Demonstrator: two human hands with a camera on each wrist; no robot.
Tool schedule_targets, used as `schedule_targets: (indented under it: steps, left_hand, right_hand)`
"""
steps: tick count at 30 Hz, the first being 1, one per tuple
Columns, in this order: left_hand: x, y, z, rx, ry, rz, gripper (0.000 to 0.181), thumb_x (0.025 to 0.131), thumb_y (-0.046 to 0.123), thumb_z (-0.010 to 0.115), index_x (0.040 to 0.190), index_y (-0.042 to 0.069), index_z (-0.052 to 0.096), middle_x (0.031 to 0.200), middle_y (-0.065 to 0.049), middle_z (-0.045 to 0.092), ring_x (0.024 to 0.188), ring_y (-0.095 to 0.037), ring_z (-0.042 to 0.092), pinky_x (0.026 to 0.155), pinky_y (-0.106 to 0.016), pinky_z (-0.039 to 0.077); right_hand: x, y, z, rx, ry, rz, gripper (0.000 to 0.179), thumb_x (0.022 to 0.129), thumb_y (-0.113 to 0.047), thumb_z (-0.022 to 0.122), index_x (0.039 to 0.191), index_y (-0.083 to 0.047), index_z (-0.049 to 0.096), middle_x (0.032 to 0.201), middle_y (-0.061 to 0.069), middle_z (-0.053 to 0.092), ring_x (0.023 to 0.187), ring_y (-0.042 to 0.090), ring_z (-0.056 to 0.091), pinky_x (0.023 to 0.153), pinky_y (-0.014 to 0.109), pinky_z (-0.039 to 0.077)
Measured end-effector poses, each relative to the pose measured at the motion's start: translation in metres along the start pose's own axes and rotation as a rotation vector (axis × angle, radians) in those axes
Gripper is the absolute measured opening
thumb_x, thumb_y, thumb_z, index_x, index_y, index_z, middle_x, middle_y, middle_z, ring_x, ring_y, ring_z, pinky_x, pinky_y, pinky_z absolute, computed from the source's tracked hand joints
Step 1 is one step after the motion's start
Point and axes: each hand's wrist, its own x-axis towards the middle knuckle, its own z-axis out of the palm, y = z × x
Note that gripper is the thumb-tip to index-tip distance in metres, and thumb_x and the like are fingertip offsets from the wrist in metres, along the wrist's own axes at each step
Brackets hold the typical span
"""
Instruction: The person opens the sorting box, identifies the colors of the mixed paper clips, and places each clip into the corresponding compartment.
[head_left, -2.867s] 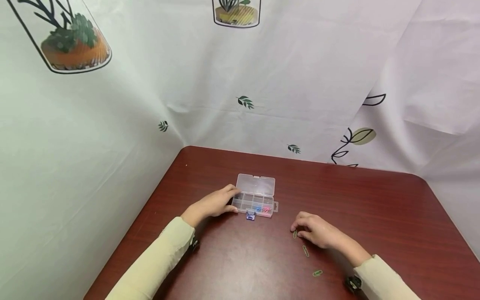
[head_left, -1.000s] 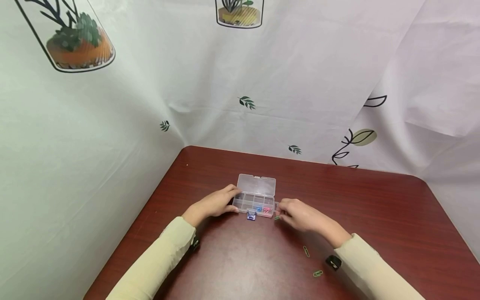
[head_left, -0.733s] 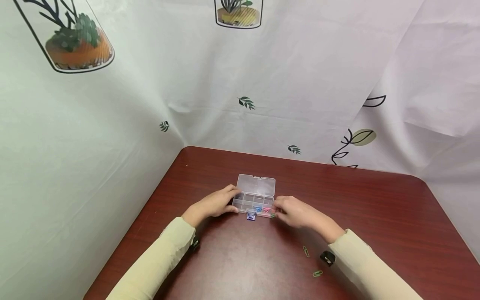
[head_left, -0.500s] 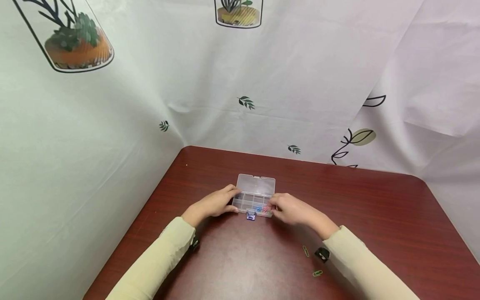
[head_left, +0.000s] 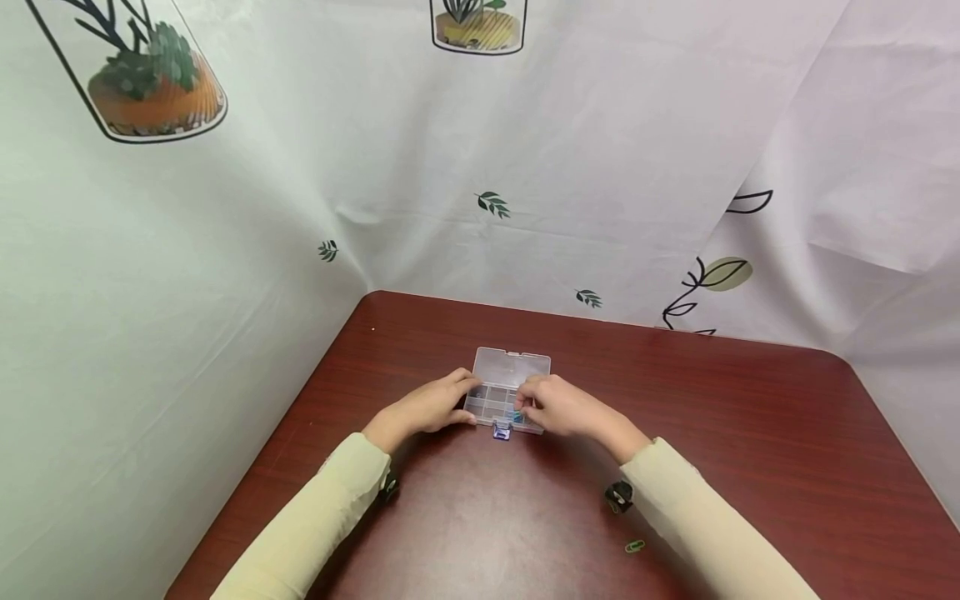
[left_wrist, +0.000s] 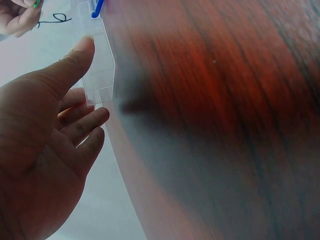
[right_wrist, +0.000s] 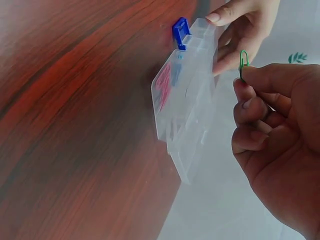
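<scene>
A clear plastic compartment box [head_left: 496, 407] lies on the table with its lid [head_left: 517, 365] laid back and its blue latch [head_left: 502, 432] at the front. My left hand [head_left: 429, 407] holds the box's left end, thumb at the near wall and fingers at the far side. My right hand [head_left: 567, 408] is over the right part of the box, pinching a green paper clip [right_wrist: 243, 59] between thumb and index finger. Blue paper clips [head_left: 516, 416] show in one front compartment. Pink paper clips [right_wrist: 163, 86] fill the end one, which the right hand hides in the head view.
A green paper clip [head_left: 634, 547] lies on the dark red table [head_left: 480, 533] near the right forearm. Another is mostly covered by the black wrist camera [head_left: 618, 496]. White printed cloth [head_left: 420, 150] hangs behind the table and along its left side.
My right hand took a green paper clip from the table and carried it left and away from me to the box, and is now above its compartments. The left hand stays in place.
</scene>
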Motion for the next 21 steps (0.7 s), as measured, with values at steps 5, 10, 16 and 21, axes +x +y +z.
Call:
schedule_targets:
  steps: [5, 10, 16, 21]
  left_hand:
    - [0.0, 0.0, -0.001, 0.004, 0.0, 0.006, 0.062, 0.096, 0.033, 0.071, 0.144, 0.0, 0.051, 0.139, -0.011, 0.049, 0.112, -0.02, 0.06, 0.098, -0.036, 0.051]
    - [-0.001, 0.0, -0.001, 0.003, -0.001, 0.007, 0.062, 0.096, 0.033, 0.071, 0.145, 0.0, 0.05, 0.14, -0.011, 0.049, 0.113, -0.02, 0.06, 0.099, -0.036, 0.05]
    - [0.0, 0.0, 0.0, 0.012, -0.004, 0.004, 0.063, 0.096, 0.034, 0.07, 0.145, 0.001, 0.05, 0.141, -0.011, 0.049, 0.114, -0.021, 0.06, 0.099, -0.036, 0.05]
    - [0.0, -0.001, 0.0, 0.006, -0.006, 0.002, 0.063, 0.096, 0.034, 0.07, 0.146, 0.001, 0.05, 0.141, -0.01, 0.048, 0.114, -0.021, 0.06, 0.099, -0.036, 0.051]
  right_hand:
    - [0.01, -0.002, 0.003, 0.019, -0.01, 0.023, 0.008, 0.095, -0.005, 0.065, 0.091, -0.01, 0.07, 0.088, -0.005, 0.06, 0.081, 0.011, 0.053, 0.073, 0.026, 0.048]
    - [0.02, -0.003, 0.008, 0.019, -0.023, 0.043, 0.01, 0.096, -0.007, 0.064, 0.09, -0.012, 0.069, 0.087, -0.006, 0.059, 0.082, 0.011, 0.052, 0.074, 0.027, 0.047]
    - [0.03, -0.003, 0.012, 0.007, -0.021, 0.043, 0.008, 0.096, -0.007, 0.064, 0.093, -0.012, 0.07, 0.09, -0.004, 0.063, 0.082, 0.012, 0.054, 0.075, 0.029, 0.049]
    - [0.036, -0.002, 0.016, 0.025, -0.028, 0.06, 0.008, 0.096, -0.008, 0.064, 0.096, -0.011, 0.072, 0.094, -0.002, 0.066, 0.083, 0.011, 0.056, 0.076, 0.027, 0.049]
